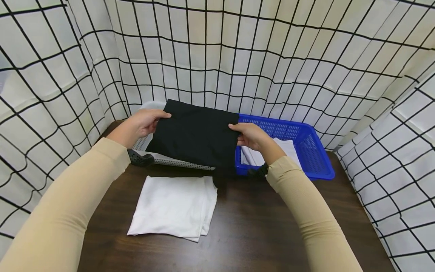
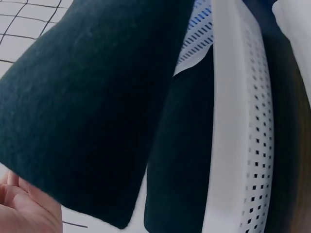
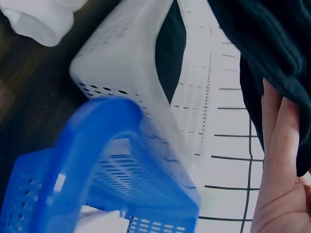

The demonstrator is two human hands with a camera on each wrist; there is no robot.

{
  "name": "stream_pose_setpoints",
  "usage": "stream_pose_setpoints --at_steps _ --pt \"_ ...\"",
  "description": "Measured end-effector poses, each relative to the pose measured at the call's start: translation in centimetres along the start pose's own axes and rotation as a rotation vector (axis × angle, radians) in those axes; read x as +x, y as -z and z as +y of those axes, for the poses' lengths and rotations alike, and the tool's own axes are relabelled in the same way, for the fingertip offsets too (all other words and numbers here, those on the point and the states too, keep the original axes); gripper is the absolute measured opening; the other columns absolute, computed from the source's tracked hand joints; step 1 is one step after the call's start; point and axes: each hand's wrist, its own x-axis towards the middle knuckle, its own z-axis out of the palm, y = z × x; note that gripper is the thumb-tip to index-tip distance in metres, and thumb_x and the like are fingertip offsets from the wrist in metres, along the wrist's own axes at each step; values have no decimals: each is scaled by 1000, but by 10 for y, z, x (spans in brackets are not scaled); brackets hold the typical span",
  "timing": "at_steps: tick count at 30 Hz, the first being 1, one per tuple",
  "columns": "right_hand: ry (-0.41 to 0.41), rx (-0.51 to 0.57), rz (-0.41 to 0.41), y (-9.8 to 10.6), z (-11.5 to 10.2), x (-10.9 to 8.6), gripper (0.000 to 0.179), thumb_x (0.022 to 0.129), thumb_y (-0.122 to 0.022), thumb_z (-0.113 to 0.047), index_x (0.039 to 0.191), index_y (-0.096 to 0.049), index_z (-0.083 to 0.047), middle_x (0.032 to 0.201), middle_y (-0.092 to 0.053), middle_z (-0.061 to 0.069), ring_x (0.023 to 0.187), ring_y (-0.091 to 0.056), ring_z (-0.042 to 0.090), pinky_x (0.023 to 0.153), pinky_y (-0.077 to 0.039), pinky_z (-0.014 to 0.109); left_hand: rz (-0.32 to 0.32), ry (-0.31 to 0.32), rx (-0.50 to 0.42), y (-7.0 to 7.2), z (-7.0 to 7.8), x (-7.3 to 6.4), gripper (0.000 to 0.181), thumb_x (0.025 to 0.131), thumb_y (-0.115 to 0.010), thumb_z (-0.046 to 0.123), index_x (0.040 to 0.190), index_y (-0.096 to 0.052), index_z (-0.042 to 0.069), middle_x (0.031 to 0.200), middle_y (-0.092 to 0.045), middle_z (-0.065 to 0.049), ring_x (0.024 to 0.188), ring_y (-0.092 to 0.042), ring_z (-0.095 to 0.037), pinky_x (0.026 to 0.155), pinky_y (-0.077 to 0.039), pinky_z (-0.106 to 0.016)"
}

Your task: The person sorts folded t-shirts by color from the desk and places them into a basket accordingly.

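A folded black cloth [image 1: 195,132] is stretched between both hands over the white basket [image 1: 180,161]. My left hand [image 1: 141,122] pinches its upper left edge, thumb on top. On the other side my right hand [image 1: 253,135] pinches the right edge, and in the right wrist view its fingers [image 3: 282,141] lie behind the fabric. Another dark cloth [image 2: 180,155] lies inside the white basket, seen in the left wrist view. In front of the basket, a folded white cloth [image 1: 173,206] lies flat on the table.
A blue basket [image 1: 314,151] stands to the right, beside the white one, with white cloth [image 1: 287,149] in it. All of this is on a dark brown table [image 1: 258,226]. Grid-patterned curtains [image 1: 210,49] enclose the back and both sides.
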Motion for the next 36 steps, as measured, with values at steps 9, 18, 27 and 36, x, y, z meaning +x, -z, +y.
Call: stream_pose_setpoints --at_steps 9,18,27,36 --pt "15 23 0 -10 -8 14 28 104 -53 -20 123 -57 0 85 -72 0 70 -73 12 64 -61 24 24 -23 -9 12 5 1 26 96 -63 11 72 -69 18 66 -70 8 59 -69 -5 60 -58 -19" --pt "-3 1 35 -14 -8 18 29 102 -56 -22 123 -60 -2 85 -70 0 68 -72 11 62 -60 22 75 -15 -9 16 1 4 26 94 -67 12 69 -70 19 64 -69 9 57 -68 -4 60 -58 -19" --pt "-14 19 131 -22 -9 33 37 100 -60 -22 132 -58 -3 90 -67 1 69 -69 12 61 -59 22 183 -76 37 13 -4 14 18 93 -69 20 76 -69 24 64 -68 12 56 -65 -3 56 -55 -16" --pt "-8 40 206 -29 -8 42 43 98 -63 -23 136 -57 -5 107 -68 8 78 -67 14 61 -57 21 225 -99 71 13 -7 21 13 95 -67 23 104 -62 17 68 -68 16 62 -66 0 63 -56 -16"
